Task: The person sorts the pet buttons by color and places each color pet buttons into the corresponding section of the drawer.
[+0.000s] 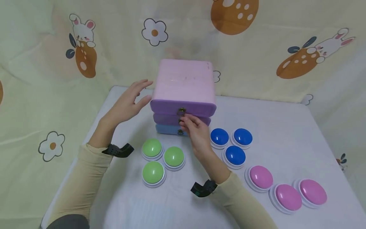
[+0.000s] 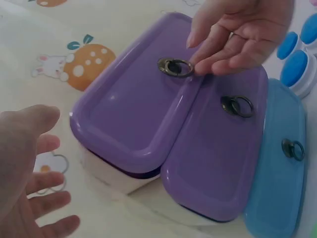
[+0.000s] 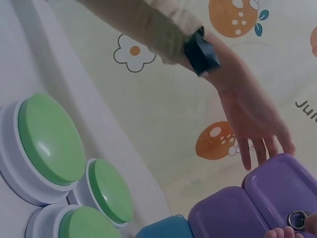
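A small chest of drawers [image 1: 184,79] has a pink top, two purple drawer fronts and a blue one at the bottom. The top purple drawer [image 2: 133,99] stands farther forward than the middle drawer [image 2: 218,148]. My right hand [image 1: 197,133] is at the top drawer's front, thumb and fingertips pinching the edge of its brass ring pull [image 2: 178,68]. My left hand [image 1: 125,103] is held at the chest's left side with fingers extended, holding nothing. Lower down, the blue drawer [image 2: 277,163] carries a similar ring.
In front of the chest sit several green push buttons [image 1: 152,172] on white bases. Blue buttons [image 1: 235,155] stand right of my right hand, and pink buttons [image 1: 288,197] lie farther right. A patterned curtain [image 1: 183,38] hangs behind the white-covered table [image 1: 280,133].
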Motion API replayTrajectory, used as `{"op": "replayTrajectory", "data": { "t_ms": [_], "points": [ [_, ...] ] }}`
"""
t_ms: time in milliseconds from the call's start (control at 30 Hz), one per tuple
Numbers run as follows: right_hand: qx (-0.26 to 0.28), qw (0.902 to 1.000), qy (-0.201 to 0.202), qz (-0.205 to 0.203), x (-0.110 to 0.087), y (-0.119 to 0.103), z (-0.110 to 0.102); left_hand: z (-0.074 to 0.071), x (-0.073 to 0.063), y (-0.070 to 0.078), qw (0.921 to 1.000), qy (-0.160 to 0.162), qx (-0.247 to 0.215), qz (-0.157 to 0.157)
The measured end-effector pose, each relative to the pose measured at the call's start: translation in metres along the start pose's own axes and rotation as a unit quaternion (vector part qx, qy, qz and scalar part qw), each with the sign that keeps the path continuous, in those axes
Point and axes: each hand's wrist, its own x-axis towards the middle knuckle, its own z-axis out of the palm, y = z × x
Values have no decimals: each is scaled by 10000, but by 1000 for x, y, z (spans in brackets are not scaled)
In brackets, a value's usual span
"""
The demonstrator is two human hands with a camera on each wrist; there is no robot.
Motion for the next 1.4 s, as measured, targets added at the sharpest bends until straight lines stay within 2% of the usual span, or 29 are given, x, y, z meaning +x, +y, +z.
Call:
{"op": "replayTrajectory", "data": {
  "t_ms": [67, 133, 233, 367, 467, 667, 900, 1400],
  "points": [
    [-32, 10000, -2, -23, 0, 2, 4, -1, 8, -1, 9991, -379, -134, -126],
    [-88, 10000, -5, -1, -1, 4, 7, -1, 12, -4, 9973, -624, -289, -258],
    [-169, 9998, -70, 58, -1, 5, 10, -1, 15, -7, 9952, -796, -431, -372],
    [-291, 9995, -125, 20, 1, 5, 12, -3, 25, -7, 9929, -985, -595, -291],
    [-269, 9995, -147, -36, 1, 4, 12, -7, 36, -3, 9893, -1279, -636, -282],
    [-77, 9997, -212, 30, -2, 4, 15, -14, 49, 0, 9802, -1823, -596, -500],
    [-69, 9998, -181, -112, -5, 3, 15, -16, 56, -2, 9794, -1887, -499, -510],
    [-192, 9989, -336, -264, -23, 9, 11, -16, 56, -2, 9811, -1824, -423, -495]
  ]
}}
